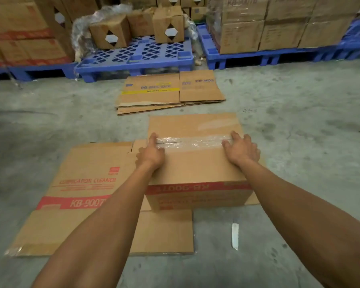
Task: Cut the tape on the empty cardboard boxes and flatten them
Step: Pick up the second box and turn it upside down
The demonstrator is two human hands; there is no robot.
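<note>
A brown cardboard box [195, 163] with red print stands upright on the floor in front of me. Clear tape [191, 141] runs across its top seam. My left hand [151, 152] rests on the left end of that seam, fingers curled at the flap edge. My right hand [240, 149] presses on the right end, fingers spread over the tape. A white knife [235, 235] lies on the floor to the right of the box, in neither hand. Under the box lies a flattened carton [81, 194] marked KB-900T.
A stack of flattened cartons [168, 92] lies farther ahead on the concrete floor. Blue plastic pallets [137, 57] loaded with full boxes [279, 23] line the back. Bare floor [310, 142] extends to the right and left.
</note>
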